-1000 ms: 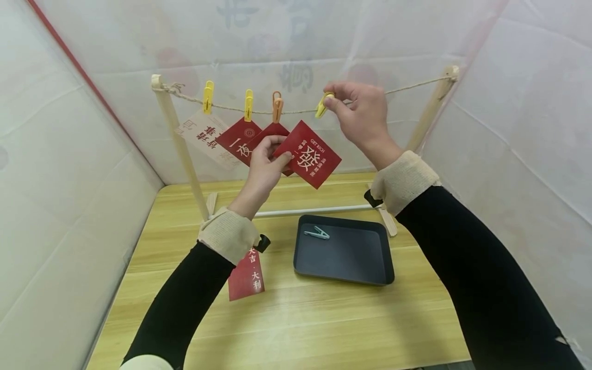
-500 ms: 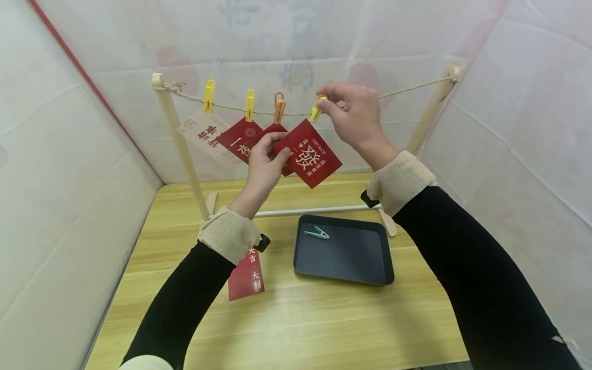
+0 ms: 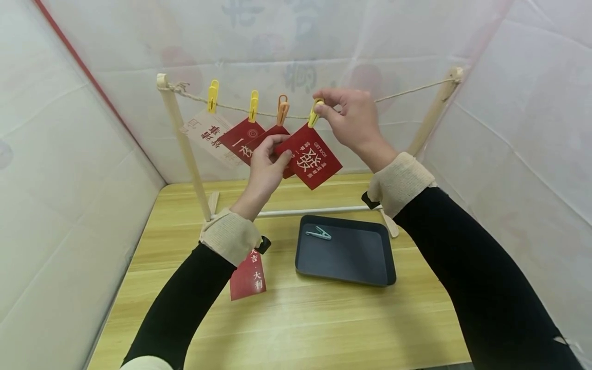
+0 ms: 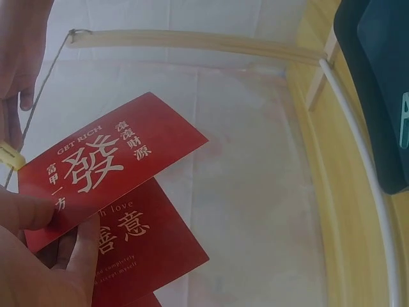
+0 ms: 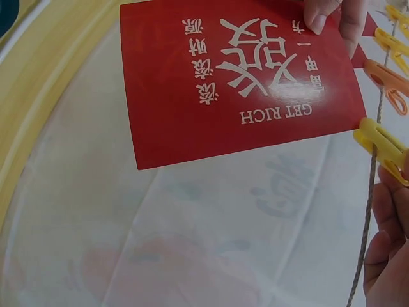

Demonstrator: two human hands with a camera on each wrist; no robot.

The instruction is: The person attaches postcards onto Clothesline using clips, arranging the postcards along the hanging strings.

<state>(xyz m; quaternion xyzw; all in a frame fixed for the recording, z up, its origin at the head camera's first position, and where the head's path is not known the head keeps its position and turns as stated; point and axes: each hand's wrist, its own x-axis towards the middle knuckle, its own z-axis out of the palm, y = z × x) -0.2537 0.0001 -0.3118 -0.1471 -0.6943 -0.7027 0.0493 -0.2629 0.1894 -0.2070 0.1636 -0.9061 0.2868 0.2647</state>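
Observation:
My left hand (image 3: 268,167) pinches a red card (image 3: 311,158) by its left corner, thumb in front. White characters and "GET RICH" are printed on it. My right hand (image 3: 355,122) pinches a yellow clothespin (image 3: 314,114) on the twine (image 3: 407,96). In the right wrist view the tip of this yellow clothespin (image 5: 380,142) overlaps the card's corner (image 5: 243,83). Left along the twine, an orange clothespin (image 3: 282,110) and a yellow one hold two red cards, partly covered by my left hand and the held card. A pale card (image 3: 211,136) hangs from another yellow clothespin (image 3: 213,96).
Wooden posts (image 3: 182,139) carry the twine above the wooden table (image 3: 296,329). A dark tray (image 3: 347,275) holds a pale green clothespin (image 3: 319,234). Another red card (image 3: 248,280) lies partly under my left sleeve. White sheets (image 3: 527,154) surround the table.
My right hand has moved the yellow clothespin left and slightly down along the twine, from apart from the card to its top corner. My left hand and its card have stayed nearly still.

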